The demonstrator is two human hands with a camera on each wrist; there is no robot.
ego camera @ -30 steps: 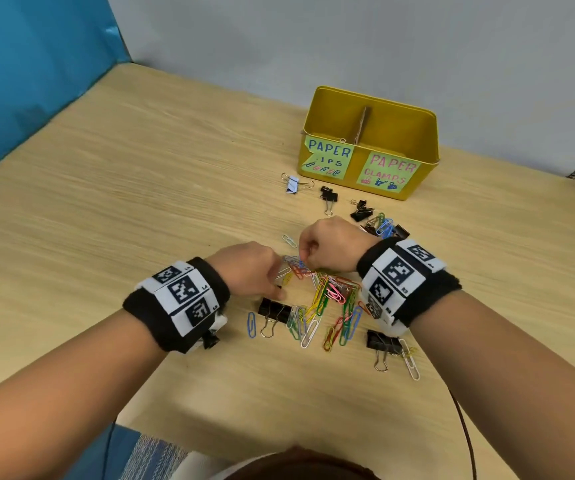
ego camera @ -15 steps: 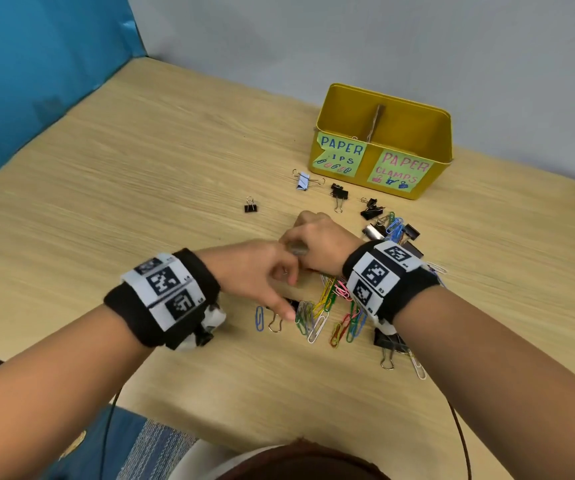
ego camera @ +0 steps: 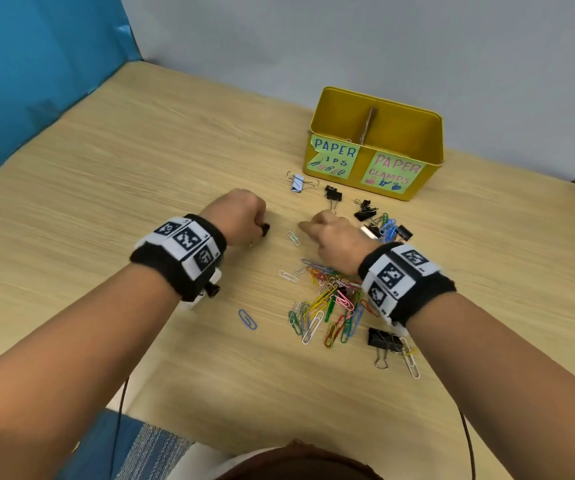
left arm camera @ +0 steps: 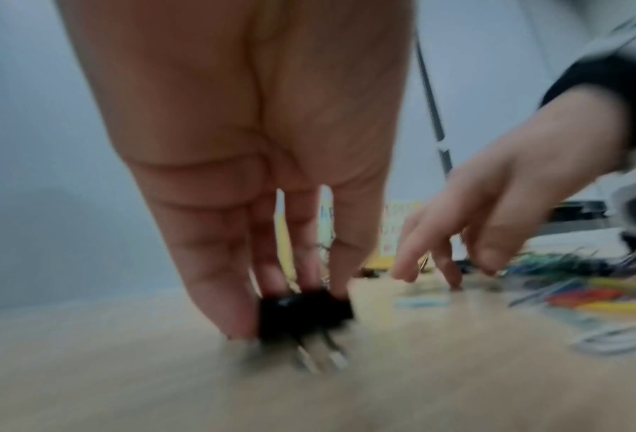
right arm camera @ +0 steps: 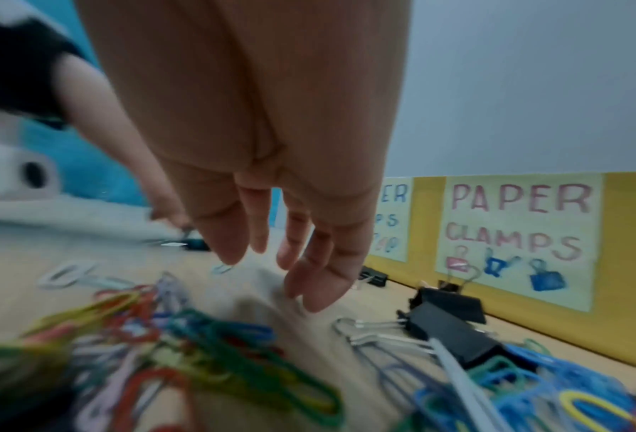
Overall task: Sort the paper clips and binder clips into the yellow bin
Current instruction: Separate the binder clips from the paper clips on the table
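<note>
Table [ego camera: 106, 202]: sorting barely begun, by the look of it.
Yellow bin [ego camera: 376, 112], upper right: contents mostly hidden.
Paper clips [ego camera: 327, 299], centre heap: unsorted.
Left hand [ego camera: 234, 220]: pinching binder clip [ego camera: 265, 229], centre.
Right hand [ego camera: 334, 244]: fingers relaxed, empty.

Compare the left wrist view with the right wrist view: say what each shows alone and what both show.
Only the left wrist view: left hand fingers pinching a small black binder clip at the table.

Only the right wrist view: the readable PAPER CLAMPS label, two black binder clips beside the yellow bin.

Both: the empty right hand, the coloured paper clip pile.
</note>
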